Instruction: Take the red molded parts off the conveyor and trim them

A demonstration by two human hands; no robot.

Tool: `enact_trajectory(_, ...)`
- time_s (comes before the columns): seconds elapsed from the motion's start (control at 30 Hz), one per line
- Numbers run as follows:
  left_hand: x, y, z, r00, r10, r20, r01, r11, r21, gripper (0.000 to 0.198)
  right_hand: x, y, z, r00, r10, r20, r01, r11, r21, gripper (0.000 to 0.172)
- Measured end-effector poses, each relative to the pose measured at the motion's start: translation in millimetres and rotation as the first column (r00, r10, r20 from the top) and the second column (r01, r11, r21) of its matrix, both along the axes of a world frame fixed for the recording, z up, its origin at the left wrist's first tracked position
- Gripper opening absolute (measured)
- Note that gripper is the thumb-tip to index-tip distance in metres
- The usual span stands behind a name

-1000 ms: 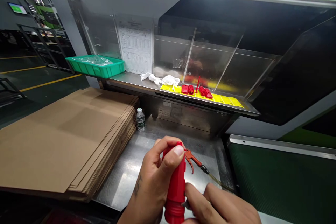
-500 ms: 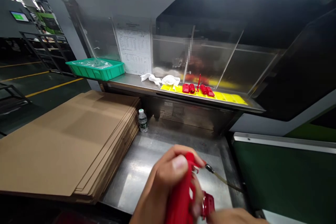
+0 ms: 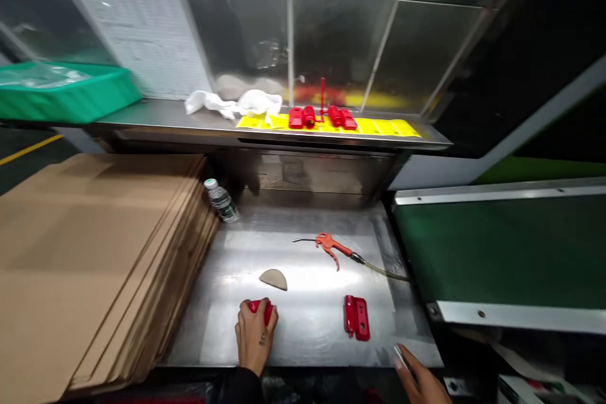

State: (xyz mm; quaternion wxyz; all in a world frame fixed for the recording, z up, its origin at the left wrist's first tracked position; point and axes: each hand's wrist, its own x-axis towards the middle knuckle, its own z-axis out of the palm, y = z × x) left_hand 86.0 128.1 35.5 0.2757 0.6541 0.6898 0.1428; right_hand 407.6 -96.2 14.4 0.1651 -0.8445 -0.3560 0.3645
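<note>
My left hand (image 3: 255, 336) rests at the near edge of the steel table (image 3: 307, 328), shut on a small red plastic part (image 3: 262, 307) that shows above the fingers. My right hand (image 3: 419, 379) sits lower right, past the table's front edge, pinching a slim silver metal piece (image 3: 403, 358). Between the hands, a flat red plastic part (image 3: 356, 318) lies on the steel. Farther up are a tan half-round piece (image 3: 273, 278) and an orange-red air blow gun (image 3: 334, 245) with its hose trailing right. Neither hand touches these.
Stacked cardboard sheets (image 3: 95, 252) and a water bottle (image 3: 221, 201) stand left of the table. Behind it, a shelf (image 3: 156, 115) holds red parts (image 3: 322, 117) on a yellow strip, white cloth (image 3: 237, 103) and a green tray (image 3: 66, 93). A green panel (image 3: 502, 252) lies right.
The long red body held between my hands is gone from view. My hands have moved apart, a flat red part now lies on the table, and the view has tilted down.
</note>
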Motion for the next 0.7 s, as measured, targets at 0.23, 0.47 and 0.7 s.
enact_trajectory(0.23, 38, -11, -5.9, 0.98, -0.109, -0.165, 0.129, 0.985, 0.117, 0.054, -30, 2, -2.8, 0.993, -0.121, 0.001, 0.12, 0.982, 0.148, 0.061)
enact_trajectory(0.47, 161, -56, -14.8, 0.888, -0.456, 0.065, 0.46, 0.883, -0.092, 0.041, -31, -8, 2.7, 0.955, -0.291, 0.053, 0.271, 0.932, 0.241, 0.064)
enact_trajectory(0.7, 139, -24, 46.8, 0.644, -0.506, 0.573, 0.686, 0.713, -0.142, 0.016, -36, 39, 57.9, 0.889, -0.288, -0.357, 0.43, 0.793, 0.431, 0.085)
